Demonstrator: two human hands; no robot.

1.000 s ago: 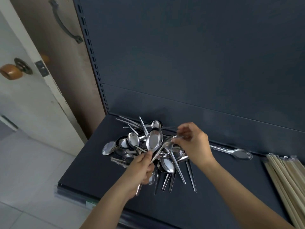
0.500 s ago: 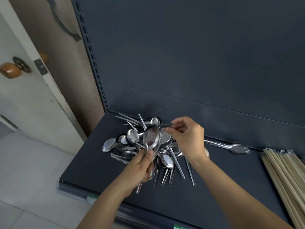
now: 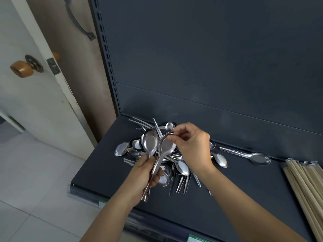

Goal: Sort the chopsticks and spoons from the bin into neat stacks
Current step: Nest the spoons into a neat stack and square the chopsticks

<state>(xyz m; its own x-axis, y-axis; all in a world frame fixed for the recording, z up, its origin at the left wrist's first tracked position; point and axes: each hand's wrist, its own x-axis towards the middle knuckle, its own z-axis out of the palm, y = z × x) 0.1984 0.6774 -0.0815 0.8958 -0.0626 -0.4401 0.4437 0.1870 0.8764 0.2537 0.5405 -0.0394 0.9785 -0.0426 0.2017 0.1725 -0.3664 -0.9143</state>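
Observation:
A jumbled pile of steel spoons (image 3: 181,167) lies on the dark shelf (image 3: 244,198). My left hand (image 3: 145,173) grips the handles of a few spoons, one bowl (image 3: 150,143) standing upright above the pile. My right hand (image 3: 192,147) pinches the bowl rim of a second spoon (image 3: 167,145) and holds it against the bundle in my left hand. One spoon (image 3: 251,156) lies alone to the right. Wrapped wooden chopsticks (image 3: 307,182) are stacked at the shelf's right end.
The shelf's dark back panel (image 3: 209,67) rises right behind the pile. A slotted upright (image 3: 108,67) runs along the left side. A white door with a wooden knob (image 3: 21,69) stands to the left, above a tiled floor (image 3: 35,189).
My right hand lifted a spoon out of the pile and brought it leftward next to the spoon held upright in my left hand. The left hand rose slightly.

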